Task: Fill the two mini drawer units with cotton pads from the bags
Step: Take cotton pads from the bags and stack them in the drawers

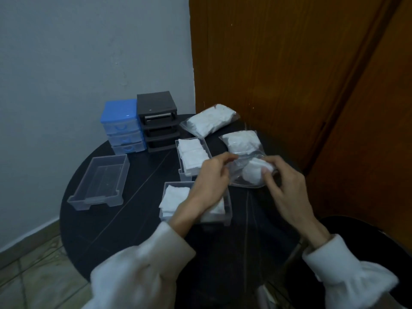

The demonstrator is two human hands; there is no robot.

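A blue drawer unit (121, 126) and a black drawer unit (158, 121), its slots open, stand at the back of the round black table (107, 230). Three clear drawers lie out: an empty one (100, 184) on the left, one packed with cotton pads (192, 155) in the middle, and one partly filled (176, 199) under my left wrist. My left hand (211, 177) pinches the edge of a clear bag of cotton pads (252, 175). My right hand (283, 186) grips the pads at that bag's right side. Two fuller bags (209, 120) (242, 142) lie behind.
A wooden door (278, 74) rises right behind the table and a grey wall (89, 52) on the left. A black chair seat (367, 237) sits at the right. Tiled floor (33, 264) shows at the lower left.
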